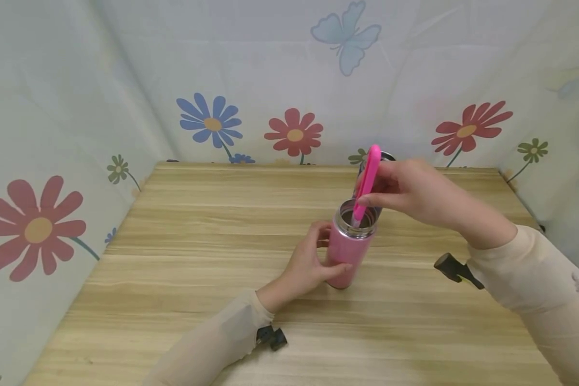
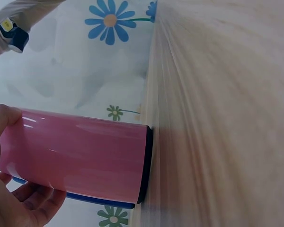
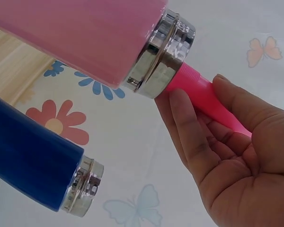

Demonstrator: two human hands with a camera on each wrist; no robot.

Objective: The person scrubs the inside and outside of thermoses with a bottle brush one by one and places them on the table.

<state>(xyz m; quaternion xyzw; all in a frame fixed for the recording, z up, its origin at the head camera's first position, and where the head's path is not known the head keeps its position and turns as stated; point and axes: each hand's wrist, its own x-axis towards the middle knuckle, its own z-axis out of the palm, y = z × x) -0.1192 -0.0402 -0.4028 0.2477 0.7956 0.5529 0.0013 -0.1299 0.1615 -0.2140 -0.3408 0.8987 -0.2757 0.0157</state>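
Note:
A pink thermos bottle with a bare steel mouth stands lidless and slightly tilted in the head view. My left hand grips its side, thumb in front and fingers around the back. In the left wrist view, the base of the pink thermos bottle meets the tabletop. Above the mouth, my right hand pinches a bright pink handle, like that of a bottle brush. Its lower end goes down into the bottle and is hidden there. The right wrist view shows thumb and fingers along the pink handle.
Close behind the pink one is a blue thermos bottle, also with an uncovered steel neck; the right hand partly hides it in the head view. The wooden table ends at a flower-printed curtain along its back and sides.

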